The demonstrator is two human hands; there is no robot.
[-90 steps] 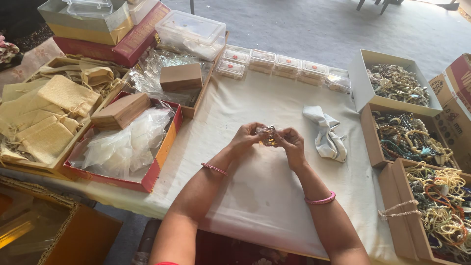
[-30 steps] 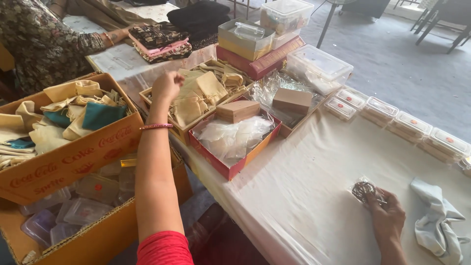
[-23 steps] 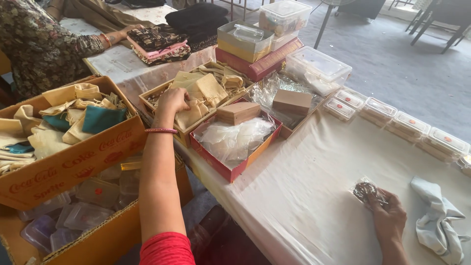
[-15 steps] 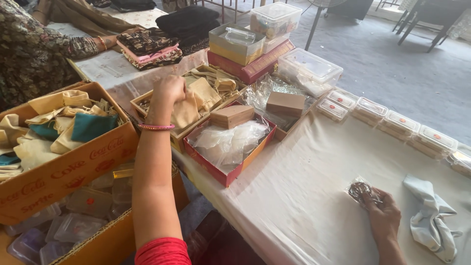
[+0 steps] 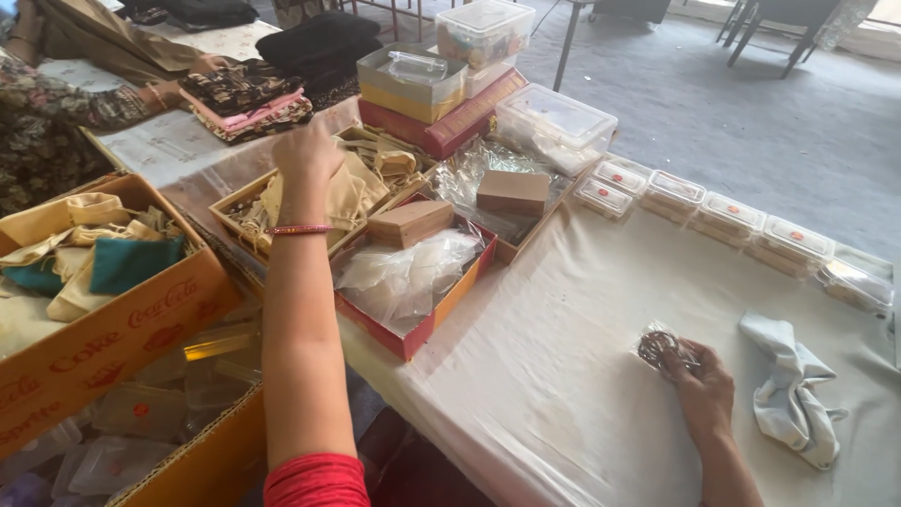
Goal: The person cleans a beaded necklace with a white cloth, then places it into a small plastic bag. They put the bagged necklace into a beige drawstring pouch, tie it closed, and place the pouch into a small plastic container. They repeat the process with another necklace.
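Left hand [image 5: 308, 150] closed over tan pouches [image 5: 352, 192] in box; right hand [image 5: 699, 385] pins bagged jewellery [image 5: 657, 345] to bench [image 5: 563, 376].

Left arm stretched far forward and up-left, elbow nearly straight, red sleeve at shoulder, thin red bangle on wrist; left hand [image 5: 307, 150] knuckles up, fingers curled downward. Right forearm comes in from bottom right; right hand [image 5: 702, 390] palm down, low, fingers bent, pinching.
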